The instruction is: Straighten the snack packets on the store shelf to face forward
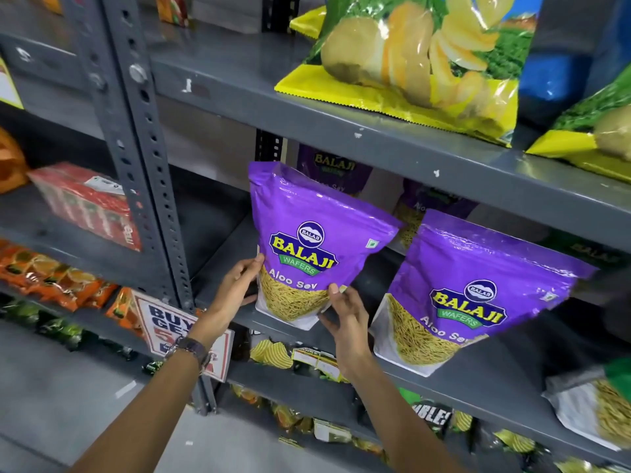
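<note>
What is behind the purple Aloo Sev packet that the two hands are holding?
Behind the held packet stands another purple packet, only its top with the Balaji logo visible. Its lower part is covered.

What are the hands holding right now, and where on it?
Both hold the purple Aloo Sev pouch: left hand on its lower left edge, right hand at its lower right corner.

Two snack packets stood side by side on the middle shelf [505, 384], the left packet [314, 247] between the left hand [235, 285] and right hand [345, 314], the right packet [478, 295] just beside it; more packets [336, 172] stood behind, a chip bag [416, 59] lay on the shelf above
</note>
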The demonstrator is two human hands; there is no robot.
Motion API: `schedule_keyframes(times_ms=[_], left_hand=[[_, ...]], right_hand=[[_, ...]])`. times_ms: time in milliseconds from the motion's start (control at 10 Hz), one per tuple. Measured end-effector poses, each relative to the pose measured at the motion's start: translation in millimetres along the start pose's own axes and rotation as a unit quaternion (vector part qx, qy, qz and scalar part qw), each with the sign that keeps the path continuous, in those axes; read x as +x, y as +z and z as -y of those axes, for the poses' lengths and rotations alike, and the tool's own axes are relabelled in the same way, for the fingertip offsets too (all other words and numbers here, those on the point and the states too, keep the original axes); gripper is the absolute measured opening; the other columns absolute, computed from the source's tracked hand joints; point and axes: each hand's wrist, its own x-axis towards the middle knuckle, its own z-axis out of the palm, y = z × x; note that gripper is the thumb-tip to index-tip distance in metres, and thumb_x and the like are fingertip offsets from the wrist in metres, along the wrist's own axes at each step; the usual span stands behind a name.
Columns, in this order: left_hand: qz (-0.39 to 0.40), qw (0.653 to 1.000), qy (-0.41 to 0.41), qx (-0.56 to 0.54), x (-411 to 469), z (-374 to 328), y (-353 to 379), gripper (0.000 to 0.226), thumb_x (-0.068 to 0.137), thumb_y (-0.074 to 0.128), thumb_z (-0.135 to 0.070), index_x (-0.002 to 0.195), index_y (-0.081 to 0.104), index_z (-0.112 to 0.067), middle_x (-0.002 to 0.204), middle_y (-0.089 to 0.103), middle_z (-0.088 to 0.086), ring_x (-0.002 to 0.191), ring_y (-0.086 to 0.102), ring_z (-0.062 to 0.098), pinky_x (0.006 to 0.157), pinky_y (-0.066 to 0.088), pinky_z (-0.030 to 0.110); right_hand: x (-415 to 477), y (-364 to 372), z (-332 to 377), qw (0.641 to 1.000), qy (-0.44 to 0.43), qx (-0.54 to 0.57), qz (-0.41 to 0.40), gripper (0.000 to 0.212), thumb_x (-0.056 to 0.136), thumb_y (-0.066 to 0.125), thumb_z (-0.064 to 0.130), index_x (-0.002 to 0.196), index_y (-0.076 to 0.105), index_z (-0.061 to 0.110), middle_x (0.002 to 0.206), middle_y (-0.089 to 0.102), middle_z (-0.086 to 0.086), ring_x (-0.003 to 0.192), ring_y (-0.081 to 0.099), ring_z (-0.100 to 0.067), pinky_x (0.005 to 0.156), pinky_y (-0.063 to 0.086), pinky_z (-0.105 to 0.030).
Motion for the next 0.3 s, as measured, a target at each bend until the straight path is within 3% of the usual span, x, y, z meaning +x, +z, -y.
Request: schedule_keyframes(times_ms=[100,200,300], left_hand=[[0.005,1.0,-0.006,0.005,-6,-6,1,0.03,0.092,0.043,-0.044,0.109,0.052,-0.021,0.12,0.057,0.003,0.113,0.054,0.013,0.096,0.045,0.041],[-0.099,0.992,0.069,-0.034,-16,-7,8,0.024,0.094,0.046,-0.032,0.117,0.048,-0.024,0.126,0.053,0.006,0.119,0.05,0.015,0.099,0.041,0.042],[-0.197,0.95,0.238,-0.054,-49,-2,22,0.022,0.091,0.053,-0.03,0.114,0.052,-0.032,0.126,0.058,-0.003,0.115,0.053,0.01,0.106,0.04,0.039]], right_hand=[[-3,2,6,1.0,0.002,-0.016,-0.003,0.012,0.09,0.058,0.024,0.1,0.06,0.017,0.1,0.067,0.0,0.096,0.062,-0.014,0.097,0.049,-0.043],[-17,1,9,0.998,-0.021,-0.022,-0.05,0.026,0.087,0.062,0.024,0.112,0.056,0.024,0.121,0.062,0.003,0.113,0.057,-0.012,0.101,0.046,-0.034],[-57,-8,12,0.989,-0.109,-0.04,-0.093,0.024,0.087,0.062,0.025,0.11,0.056,0.03,0.12,0.06,0.013,0.12,0.053,-0.007,0.091,0.046,-0.012]])
